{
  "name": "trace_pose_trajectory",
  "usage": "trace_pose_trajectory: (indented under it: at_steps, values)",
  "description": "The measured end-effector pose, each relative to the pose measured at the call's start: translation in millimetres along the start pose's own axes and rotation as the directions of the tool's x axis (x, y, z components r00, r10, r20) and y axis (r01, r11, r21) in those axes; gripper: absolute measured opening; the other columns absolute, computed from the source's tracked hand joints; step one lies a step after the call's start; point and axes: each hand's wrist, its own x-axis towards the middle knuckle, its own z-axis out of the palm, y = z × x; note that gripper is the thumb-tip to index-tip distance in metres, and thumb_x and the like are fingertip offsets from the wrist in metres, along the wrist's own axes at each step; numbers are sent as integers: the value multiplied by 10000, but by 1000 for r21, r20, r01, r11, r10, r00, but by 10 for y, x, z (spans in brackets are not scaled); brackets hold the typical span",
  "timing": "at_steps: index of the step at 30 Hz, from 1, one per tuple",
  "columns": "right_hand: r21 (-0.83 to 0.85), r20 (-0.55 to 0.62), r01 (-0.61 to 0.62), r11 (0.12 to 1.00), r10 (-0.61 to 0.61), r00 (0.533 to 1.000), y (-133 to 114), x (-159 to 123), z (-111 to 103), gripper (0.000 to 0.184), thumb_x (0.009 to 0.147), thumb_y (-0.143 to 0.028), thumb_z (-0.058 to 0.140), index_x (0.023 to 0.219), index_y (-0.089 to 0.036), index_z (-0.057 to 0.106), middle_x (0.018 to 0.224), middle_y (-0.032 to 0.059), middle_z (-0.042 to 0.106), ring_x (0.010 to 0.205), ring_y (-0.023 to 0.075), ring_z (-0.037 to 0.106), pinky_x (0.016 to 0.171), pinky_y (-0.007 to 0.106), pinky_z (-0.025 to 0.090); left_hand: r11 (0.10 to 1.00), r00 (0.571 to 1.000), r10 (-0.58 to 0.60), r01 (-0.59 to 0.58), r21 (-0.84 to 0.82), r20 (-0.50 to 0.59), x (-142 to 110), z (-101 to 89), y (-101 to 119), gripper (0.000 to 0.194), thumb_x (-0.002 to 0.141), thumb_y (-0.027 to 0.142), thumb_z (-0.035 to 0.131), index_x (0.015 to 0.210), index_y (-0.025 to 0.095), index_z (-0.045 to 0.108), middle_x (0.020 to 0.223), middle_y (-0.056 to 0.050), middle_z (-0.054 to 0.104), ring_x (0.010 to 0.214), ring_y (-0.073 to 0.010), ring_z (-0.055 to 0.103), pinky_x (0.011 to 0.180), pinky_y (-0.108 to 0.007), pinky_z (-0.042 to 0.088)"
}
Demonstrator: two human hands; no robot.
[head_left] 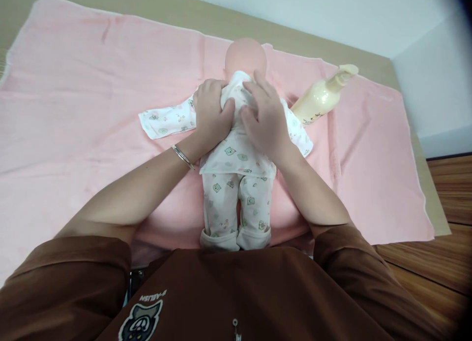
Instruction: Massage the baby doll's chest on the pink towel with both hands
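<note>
A baby doll [238,156] in a white printed suit lies on its back on a pink towel [73,109], head away from me. My left hand [212,114] rests on the doll's chest on the left side, fingers curled and pinching the suit's fabric near the collar. My right hand [263,117] lies on the right side of the chest, fingers bent and pressed onto the cloth. Both hands meet near the neckline. The doll's bare head [246,55] shows just beyond my fingers.
A cream pump bottle [320,97] lies on the towel to the right of the doll's shoulder. The towel covers a tan table [431,203] set against a white wall. Wooden floor [450,193] shows at the right. A metal bangle [182,156] circles my left wrist.
</note>
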Motion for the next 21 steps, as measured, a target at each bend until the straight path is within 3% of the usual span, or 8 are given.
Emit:
trace_pose_trajectory:
  at_steps: [4, 9, 12, 16, 21]
  values:
    - [75, -78, -77, 994, 82, 994, 42, -5, 11, 568, 1055, -320, 288, 1614, -356, 383, 1678, -58, 440, 1685, 167, 182, 1413, 466, 244, 984, 1000, -8, 11, -178, 18, 44, 41, -62, 246, 911, 425, 525, 1082, 313, 661, 1208, -118, 650, 1246, -416, 533, 1178, -593, 338]
    - [71, 33, -114, 991, 112, 993, 64, 47, 151, 571, 1030, -308, 401, 1567, -121, 448, 1711, 139, 376, 1624, 328, 331, 1375, 552, 280, 955, 999, -35, 44, -292, 35, 79, 85, -116, 225, 882, 444, 598, 1059, 337, 686, 1216, -100, 653, 1309, -422, 505, 1235, -563, 276]
    - [114, -45, -76, 991, 82, 996, 32, 10, 60, 532, 1028, -259, 417, 1544, -140, 477, 1713, 119, 379, 1609, 276, 375, 1363, 450, 343, 936, 997, -65, 77, -344, 45, 82, 102, -117, 253, 872, 490, 636, 1063, 333, 686, 1207, -75, 654, 1327, -397, 470, 1273, -521, 239]
    - [140, -189, -78, 987, 103, 977, 32, -23, 51, 532, 1021, -189, 379, 1542, -196, 485, 1726, 41, 374, 1649, 186, 318, 1376, 370, 337, 942, 997, -65, 76, -327, 45, 73, 109, -102, 289, 905, 478, 602, 1112, 289, 668, 1194, -71, 640, 1289, -364, 442, 1270, -529, 205]
    - [119, -24, -61, 991, 64, 998, 81, 31, 182, 542, 1010, -198, 420, 1538, -139, 529, 1688, 76, 445, 1641, 300, 347, 1397, 508, 301, 927, 997, -56, 72, -367, 52, 70, 125, -144, 283, 891, 500, 623, 1103, 319, 670, 1227, -79, 631, 1320, -387, 421, 1271, -526, 200]
